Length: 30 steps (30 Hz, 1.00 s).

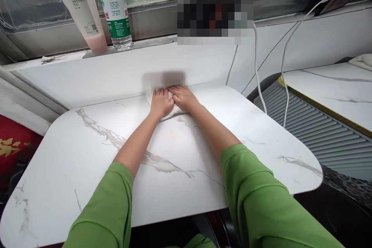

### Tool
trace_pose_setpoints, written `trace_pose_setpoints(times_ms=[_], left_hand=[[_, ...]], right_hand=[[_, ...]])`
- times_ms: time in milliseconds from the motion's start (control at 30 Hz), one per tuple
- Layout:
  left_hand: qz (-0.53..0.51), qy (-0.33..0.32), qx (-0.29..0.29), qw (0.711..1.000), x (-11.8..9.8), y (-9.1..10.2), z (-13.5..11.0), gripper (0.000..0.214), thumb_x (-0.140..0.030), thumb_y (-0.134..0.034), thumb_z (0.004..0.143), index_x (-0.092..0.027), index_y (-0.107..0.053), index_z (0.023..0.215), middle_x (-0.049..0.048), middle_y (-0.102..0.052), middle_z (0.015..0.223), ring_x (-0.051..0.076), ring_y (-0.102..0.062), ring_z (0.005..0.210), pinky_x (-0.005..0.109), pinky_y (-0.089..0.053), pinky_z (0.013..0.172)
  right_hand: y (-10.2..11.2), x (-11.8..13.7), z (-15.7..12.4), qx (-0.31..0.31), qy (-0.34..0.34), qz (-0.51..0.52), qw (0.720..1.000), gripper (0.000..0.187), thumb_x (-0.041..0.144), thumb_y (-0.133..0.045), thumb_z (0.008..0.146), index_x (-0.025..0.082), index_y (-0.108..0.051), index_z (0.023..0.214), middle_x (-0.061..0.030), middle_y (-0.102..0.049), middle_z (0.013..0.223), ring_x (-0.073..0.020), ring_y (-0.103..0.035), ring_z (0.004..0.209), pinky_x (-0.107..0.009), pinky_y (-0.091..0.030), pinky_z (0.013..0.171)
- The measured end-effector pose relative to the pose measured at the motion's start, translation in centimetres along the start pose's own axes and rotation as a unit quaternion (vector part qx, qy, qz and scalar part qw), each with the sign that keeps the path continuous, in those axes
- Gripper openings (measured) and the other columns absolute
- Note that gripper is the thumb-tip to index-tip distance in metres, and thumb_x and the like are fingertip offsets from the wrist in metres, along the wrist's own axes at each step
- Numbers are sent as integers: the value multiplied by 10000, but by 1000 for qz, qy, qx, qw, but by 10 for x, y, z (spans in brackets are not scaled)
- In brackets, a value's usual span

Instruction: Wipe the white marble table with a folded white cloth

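Observation:
A folded white cloth (173,112) lies at the far edge of the white marble-patterned table (180,186), up against the wall panel. My left hand (161,103) presses down on its left part, fingers together and curved over it. Beside it, my right hand (183,98) bears on the right part of the same cloth, its fingers pointing left toward the left hand. The two hands touch or nearly touch at the thumbs. Much of the cloth is hidden beneath them. Both arms reach straight forward in green sleeves.
On the window ledge stand a plastic cup (84,11) with pink drink and a clear water bottle (114,15) with a green-white label. White cables (286,58) hang at the right. A ribbed grey panel (314,124) and second tabletop (340,89) lie beyond. Red fabric (17,143) is at left.

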State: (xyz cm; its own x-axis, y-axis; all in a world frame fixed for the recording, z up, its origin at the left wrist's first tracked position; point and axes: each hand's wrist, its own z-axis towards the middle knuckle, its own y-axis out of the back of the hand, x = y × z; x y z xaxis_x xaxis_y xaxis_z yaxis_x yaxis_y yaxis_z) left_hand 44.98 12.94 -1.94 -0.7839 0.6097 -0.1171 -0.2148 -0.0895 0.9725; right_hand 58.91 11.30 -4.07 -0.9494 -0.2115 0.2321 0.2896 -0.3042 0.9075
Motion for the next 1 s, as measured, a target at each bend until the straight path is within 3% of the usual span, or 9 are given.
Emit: trace_pose_setpoints(times_ms=[200, 367, 567, 733, 867, 1000], left_hand=[[21, -9, 31, 999, -4, 6, -22, 577, -302, -287, 970, -36, -271, 1481, 181, -264, 1555, 260, -225, 1445, 427, -128, 1186], [21, -8, 58, 998, -28, 15, -60, 616, -324, -298, 965, -6, -237, 1489, 216, -239, 1553, 289, -184, 1455, 458, -113, 1181], [-4, -18, 71, 997, -87, 21, -124, 655, -342, -314, 942, 0, -223, 1493, 226, -214, 1556, 345, -158, 1452, 524, -110, 1170], [-37, -54, 68, 995, -150, 21, -175, 686, -392, -287, 950, 31, -223, 1485, 243, -228, 1547, 408, -120, 1444, 617, -92, 1147], [-53, -111, 63, 990, -194, 21, -191, 685, -380, -290, 945, 67, -259, 1462, 269, -250, 1530, 419, -116, 1442, 646, -118, 1135], [-60, -122, 47, 990, -222, 19, -187, 679, -351, -306, 929, 74, -268, 1457, 257, -284, 1521, 415, -130, 1440, 643, -136, 1137]], right_hand=[[8, 18, -21, 21, -16, -34, 999, 560, 186, -292, 895, 94, -425, 1431, -87, -423, 1493, -252, -350, 1393, -459, -282, 1145], [22, 30, -63, 44, -4, -52, 998, 567, 180, -270, 908, 82, -373, 1458, -102, -351, 1528, -237, -303, 1419, -450, -269, 1154], [49, 33, -146, 59, 21, -47, 997, 581, 207, -298, 905, 70, -347, 1468, -137, -343, 1524, -261, -292, 1421, -485, -276, 1151], [81, 23, -235, 41, 49, -18, 998, 605, 199, -308, 918, 200, -248, 1520, -62, -311, 1546, -238, -276, 1427, -529, -264, 1162], [107, 1, -285, 64, 7, -14, 998, 590, 220, -301, 931, 261, -250, 1518, -22, -313, 1545, -224, -265, 1427, -523, -267, 1169], [120, -17, -300, 84, -44, -17, 995, 609, 202, -305, 910, 280, -266, 1512, -10, -321, 1540, -225, -264, 1423, -527, -271, 1169]])
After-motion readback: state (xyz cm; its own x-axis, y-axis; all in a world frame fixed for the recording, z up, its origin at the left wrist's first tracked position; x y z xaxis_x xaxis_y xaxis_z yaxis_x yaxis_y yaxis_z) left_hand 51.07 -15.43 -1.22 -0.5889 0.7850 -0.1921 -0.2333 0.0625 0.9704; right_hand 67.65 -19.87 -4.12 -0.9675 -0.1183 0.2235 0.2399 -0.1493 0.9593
